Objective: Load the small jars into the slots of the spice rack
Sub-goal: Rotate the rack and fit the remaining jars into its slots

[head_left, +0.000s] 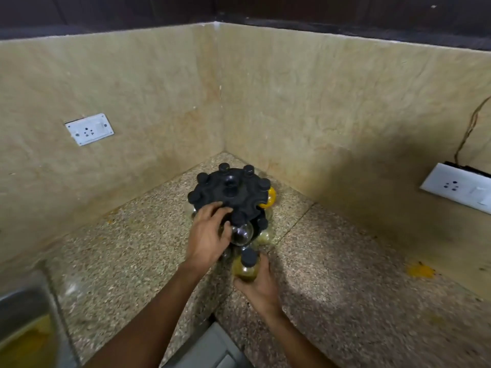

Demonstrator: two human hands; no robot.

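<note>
A round black spice rack (230,192) stands in the corner of the speckled stone counter, with several black-capped jars seated around its rim. My left hand (207,235) grips a clear, empty-looking jar (241,232) at the rack's near side, fingers also touching the rack's top. My right hand (261,284) holds a small jar of yellow-green spice with a black cap (247,265) just in front of the rack. A jar of orange spice (269,199) sits in a slot on the rack's right side. Lower slots are mostly hidden.
Beige stone walls meet right behind the rack. Sockets are mounted on the left wall (89,129) and the right wall (457,187). A steel sink (24,322) lies at the lower left. An orange powder stain (421,270) marks the counter at the right.
</note>
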